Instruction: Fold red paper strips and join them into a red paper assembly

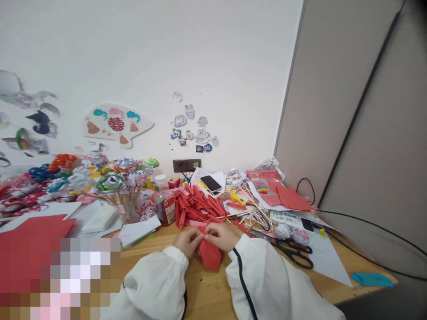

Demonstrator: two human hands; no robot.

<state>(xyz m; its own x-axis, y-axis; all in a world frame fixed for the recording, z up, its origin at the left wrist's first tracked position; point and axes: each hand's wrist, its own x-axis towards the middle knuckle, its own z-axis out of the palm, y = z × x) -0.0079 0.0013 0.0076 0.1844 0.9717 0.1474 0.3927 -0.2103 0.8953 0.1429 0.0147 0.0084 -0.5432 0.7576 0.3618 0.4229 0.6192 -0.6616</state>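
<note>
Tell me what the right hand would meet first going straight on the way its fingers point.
Beyond the red paper it pinches, the right hand would most likely meet the left hand first; depth is hard to judge from this one view.

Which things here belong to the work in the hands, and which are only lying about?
In the work:
red paper, pinched by left hand and right hand
probably the red strips behind it

Apparently just lying about:
phone
scissors
blue piece, far right
</note>
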